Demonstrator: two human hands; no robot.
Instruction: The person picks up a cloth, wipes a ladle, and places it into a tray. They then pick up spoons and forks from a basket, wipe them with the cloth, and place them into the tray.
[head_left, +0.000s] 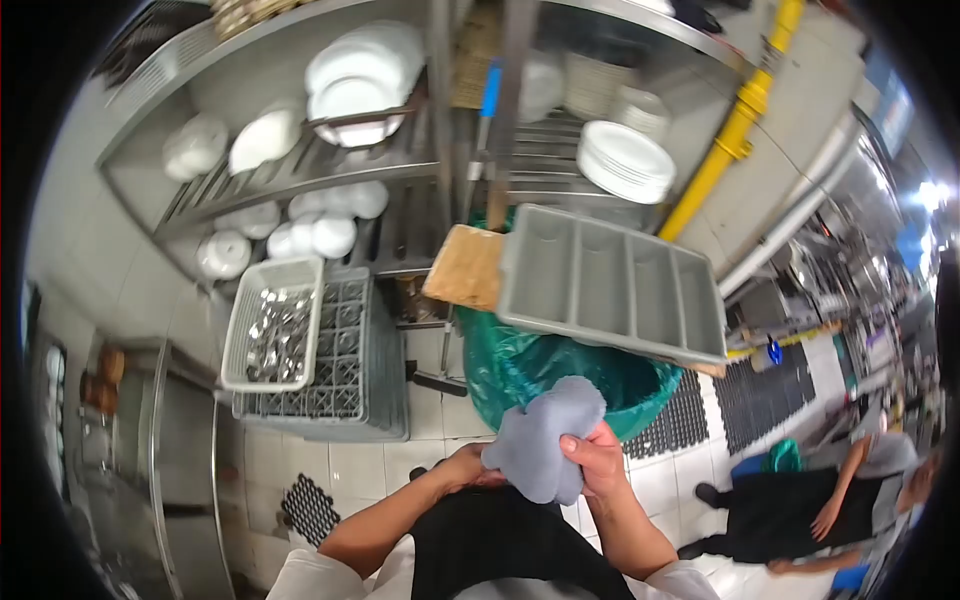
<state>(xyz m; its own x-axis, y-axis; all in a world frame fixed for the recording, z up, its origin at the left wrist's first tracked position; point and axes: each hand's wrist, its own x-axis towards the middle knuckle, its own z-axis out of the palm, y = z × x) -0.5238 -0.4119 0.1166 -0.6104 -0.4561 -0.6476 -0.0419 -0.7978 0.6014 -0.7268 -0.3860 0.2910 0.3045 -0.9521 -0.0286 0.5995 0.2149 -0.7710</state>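
A bunched grey cloth [545,440] is held in front of my black apron. My right hand [600,460] is closed on its right side, thumb pressed on top. On the other side my left hand [468,468] is closed at the cloth's left edge, its fingertips partly hidden. Just beyond the hands, a grey cutlery tray [590,335] with several long compartments lies tilted across a bin lined with a green bag [490,375]. A wooden board [465,268] sticks out at the tray's left.
To the left, a white basket of cutlery [232,345] sits on stacked grey racks [385,380]. Metal shelves ahead carry white plates [627,160] and bowls [224,254]. A yellow pipe [715,150] runs down the right wall. Another person in a black apron [780,515] stands at right.
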